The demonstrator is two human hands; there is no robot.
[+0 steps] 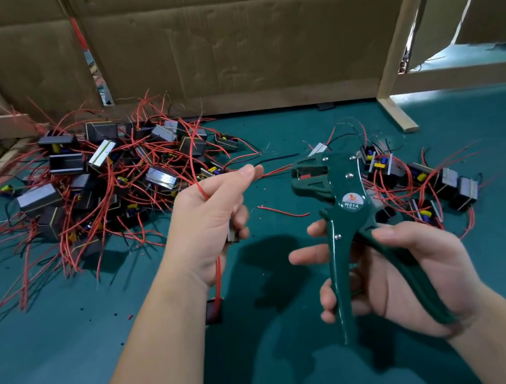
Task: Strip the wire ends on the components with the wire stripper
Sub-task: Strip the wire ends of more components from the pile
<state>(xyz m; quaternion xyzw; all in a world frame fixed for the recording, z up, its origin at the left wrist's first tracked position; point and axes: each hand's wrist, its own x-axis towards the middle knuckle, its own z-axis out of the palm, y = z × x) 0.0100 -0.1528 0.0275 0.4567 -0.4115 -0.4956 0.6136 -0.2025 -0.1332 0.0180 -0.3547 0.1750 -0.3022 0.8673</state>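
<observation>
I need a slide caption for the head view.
Left hand pinches red wire toward green wire stripper in right hand.

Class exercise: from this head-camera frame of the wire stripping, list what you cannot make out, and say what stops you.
- Component in the left hand: mostly hidden by the fingers, head view.
- Red wire tip at the wire stripper head: too small to tell stripped or not.
- Small print under W01A on the label: too small.
- Big pile of components: lower ones buried under wires.
</observation>
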